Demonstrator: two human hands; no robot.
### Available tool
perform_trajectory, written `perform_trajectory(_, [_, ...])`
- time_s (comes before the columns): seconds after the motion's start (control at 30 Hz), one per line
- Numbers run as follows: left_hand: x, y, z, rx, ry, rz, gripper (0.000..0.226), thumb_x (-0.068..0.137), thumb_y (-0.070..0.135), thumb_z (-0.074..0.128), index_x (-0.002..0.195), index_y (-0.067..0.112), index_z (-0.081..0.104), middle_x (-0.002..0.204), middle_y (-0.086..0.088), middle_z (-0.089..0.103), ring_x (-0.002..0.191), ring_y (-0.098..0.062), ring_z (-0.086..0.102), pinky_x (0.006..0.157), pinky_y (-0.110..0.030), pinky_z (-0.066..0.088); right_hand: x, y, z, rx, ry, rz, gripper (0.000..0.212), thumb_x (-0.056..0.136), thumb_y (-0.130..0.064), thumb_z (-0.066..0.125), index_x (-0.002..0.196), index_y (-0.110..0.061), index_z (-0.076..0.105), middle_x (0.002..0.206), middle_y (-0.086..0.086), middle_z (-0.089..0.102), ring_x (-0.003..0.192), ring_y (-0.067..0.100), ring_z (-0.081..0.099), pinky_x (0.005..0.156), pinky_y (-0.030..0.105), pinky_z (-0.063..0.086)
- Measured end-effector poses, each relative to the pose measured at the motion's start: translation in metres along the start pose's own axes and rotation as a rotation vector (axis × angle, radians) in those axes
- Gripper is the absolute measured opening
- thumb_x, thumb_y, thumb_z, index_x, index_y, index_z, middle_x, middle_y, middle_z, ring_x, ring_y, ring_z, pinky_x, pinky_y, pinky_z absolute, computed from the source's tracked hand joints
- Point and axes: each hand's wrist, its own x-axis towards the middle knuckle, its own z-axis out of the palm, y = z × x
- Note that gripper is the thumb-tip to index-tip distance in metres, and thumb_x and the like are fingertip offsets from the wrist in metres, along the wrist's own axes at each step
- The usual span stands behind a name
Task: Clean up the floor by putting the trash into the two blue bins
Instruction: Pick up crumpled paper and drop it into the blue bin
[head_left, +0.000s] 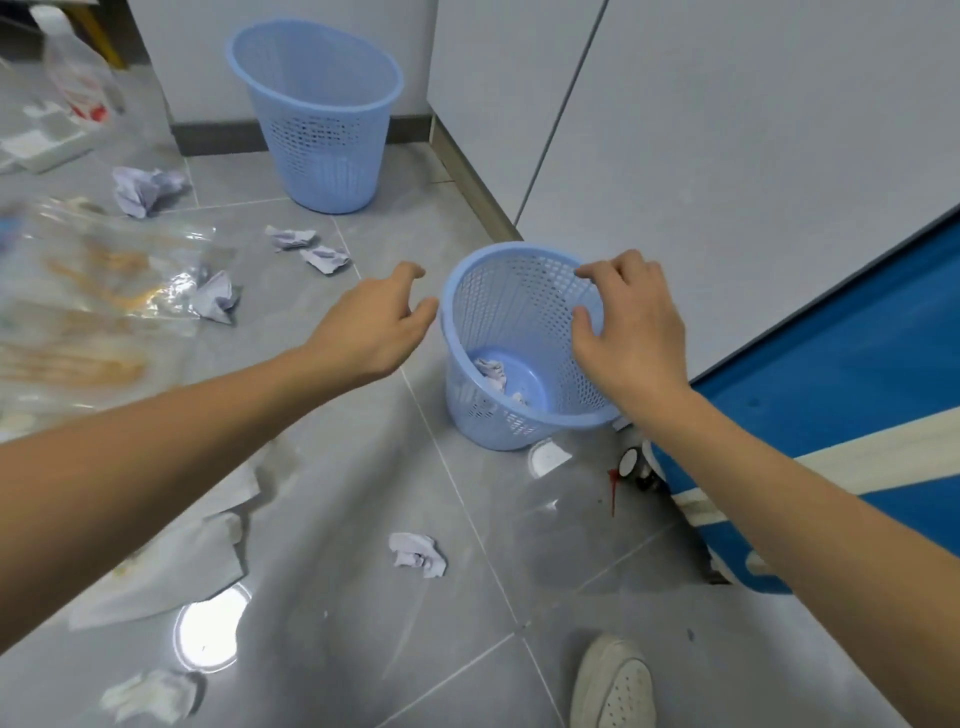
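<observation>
Near blue bin (483, 332) stood on grey tile floor (337, 597) w/ crumpled paper (491, 371) inside at the bottom. Right hand (631, 332) was at its rim, fingers curled over the edge, thumb inside, gripping it. Left hand (376, 325) hovered just beside the bin, fingers loosely curled, holding nothing. Second blue bin (317, 111) sat farther back by the wall. Paper wads lay scattered, e.g. one (417, 555) in front of the near bin, others (145, 189) further left near clear plastic bags (93, 280). White shoe (613, 686) at bottom edge.
</observation>
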Motion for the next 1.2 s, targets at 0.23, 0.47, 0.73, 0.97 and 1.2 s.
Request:
perform_trajectory(0.23, [-0.081, -0.113, -0.024, 0.268, -0.048, -0.117, 0.028, 0.098, 0.044, 0.045, 0.108, 0.024, 0.063, 0.095, 0.002, 0.069, 0.093, -0.027, 0.063, 0.068, -0.035, 0.043, -0.142, -0.166, 0.037, 0.405, -0.346, -0.461, 0.014, 0.088, -0.017, 0.055, 0.100, -0.014, 0.061, 0.100, 0.003, 0.053, 0.093, 0.028, 0.052, 0.075, 0.043, 0.048])
perform_trajectory(0.47, [-0.094, -0.170, 0.004, 0.424, -0.079, -0.113, 0.048, 0.096, 0.037, 0.053, 0.143, 0.026, 0.048, 0.134, -0.006, 0.048, 0.120, -0.031, 0.048, 0.082, -0.044, 0.052, -0.229, -0.138, 0.114, 0.081, -0.816, -0.187, 0.059, 0.079, -0.033, 0.062, 0.134, -0.038, 0.042, 0.145, -0.002, 0.036, 0.131, 0.028, 0.039, 0.091, 0.045, 0.051])
perform_trajectory(0.73, [-0.059, -0.179, 0.047, 0.640, -0.257, -0.057, 0.028, 0.100, 0.031, 0.048, 0.126, 0.027, 0.056, 0.120, -0.004, 0.050, 0.108, -0.028, 0.053, 0.070, -0.035, 0.041, -0.231, -0.121, 0.135, 0.212, -0.775, -0.149, 0.049, 0.071, 0.003, 0.054, 0.110, -0.026, 0.056, 0.120, -0.004, 0.040, 0.116, 0.025, 0.049, 0.077, 0.035, 0.052])
perform_trajectory(0.97, [-0.046, -0.158, 0.034, 0.484, -0.055, 0.047, 0.020, 0.088, 0.027, 0.063, 0.108, 0.024, 0.065, 0.095, -0.002, 0.052, 0.082, -0.030, 0.064, 0.065, -0.034, 0.042, -0.163, -0.140, 0.065, 0.479, -0.462, -0.231, 0.044, 0.083, -0.002, 0.059, 0.120, -0.025, 0.056, 0.120, -0.003, 0.044, 0.107, 0.021, 0.048, 0.083, 0.037, 0.050])
perform_trajectory(1.2, [-0.019, -0.026, -0.035, 0.193, 0.207, 0.316, 0.029, 0.088, 0.036, 0.066, 0.116, 0.032, 0.063, 0.097, 0.007, 0.054, 0.086, -0.018, 0.064, 0.069, -0.040, 0.054, -0.039, -0.110, -0.008, 0.513, -0.027, -0.144, 0.041, 0.085, -0.003, 0.072, 0.123, -0.018, 0.067, 0.112, 0.001, 0.052, 0.096, 0.019, 0.056, 0.080, 0.031, 0.050])
